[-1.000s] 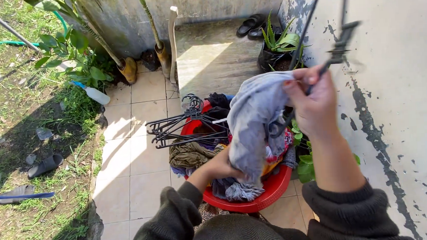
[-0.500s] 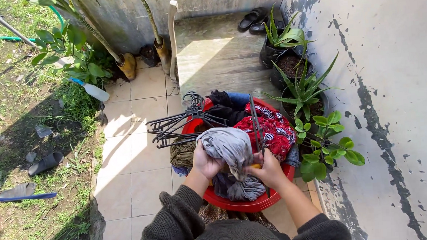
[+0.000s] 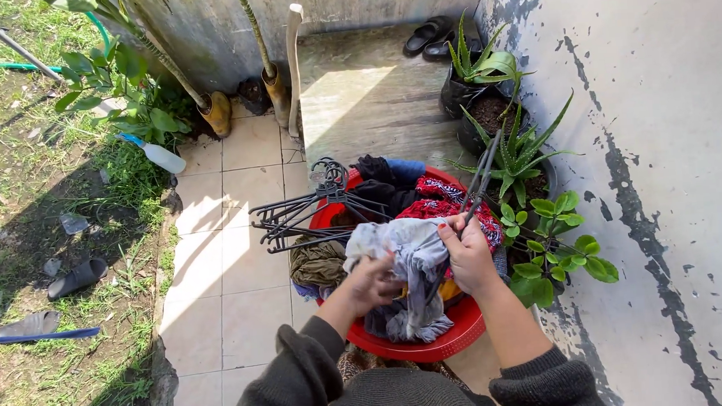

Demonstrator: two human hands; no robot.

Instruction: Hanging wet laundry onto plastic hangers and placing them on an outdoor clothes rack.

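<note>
A red basin (image 3: 458,331) full of mixed clothes stands on the tiled floor in front of me. My left hand (image 3: 373,282) grips a grey garment (image 3: 405,254) above the basin. My right hand (image 3: 469,253) holds a thin black clothes hanger (image 3: 479,180) that sticks up and to the right, and it also touches the grey garment. A red patterned cloth (image 3: 443,207) lies in the basin behind my hands. A bundle of black hangers (image 3: 304,210) rests on the basin's left rim.
Potted aloe plants (image 3: 506,142) and a leafy green plant (image 3: 556,242) stand right of the basin against a peeling white wall (image 3: 662,129). A plastic bottle (image 3: 161,158), plant stems and grass are at the left. Black sandals (image 3: 428,36) lie at the back.
My hands came down from head height to the basin with the grey garment. The hanger in my right hand has tilted from upright to leaning right.
</note>
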